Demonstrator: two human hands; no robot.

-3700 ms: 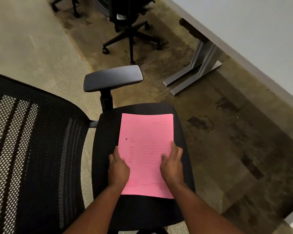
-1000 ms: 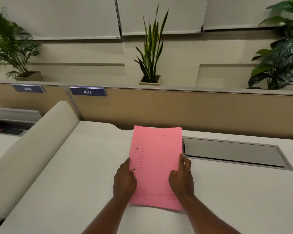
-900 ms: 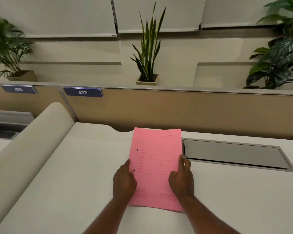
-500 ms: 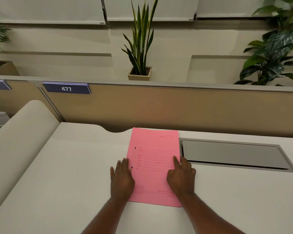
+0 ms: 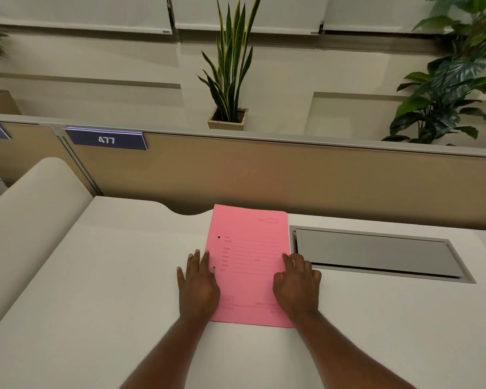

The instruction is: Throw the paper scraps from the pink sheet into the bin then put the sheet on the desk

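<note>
Pink sheet (image 5: 249, 265) flat on the desk (image 5: 96, 276). Left hand (image 5: 198, 287) and right hand (image 5: 296, 287) rest open-fingered on its side edges, gripping nothing.

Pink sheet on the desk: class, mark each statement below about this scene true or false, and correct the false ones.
1. The pink sheet lies flat on the desk. True.
2. The left hand is lifting the sheet into the air. False: it rests flat at the sheet's left edge.
3. The grey hatch in the desk is to the right of the sheet. True.
4. Paper scraps lie on the sheet. False: none are visible.
5. The right hand rests on the sheet's right edge. True.
</note>
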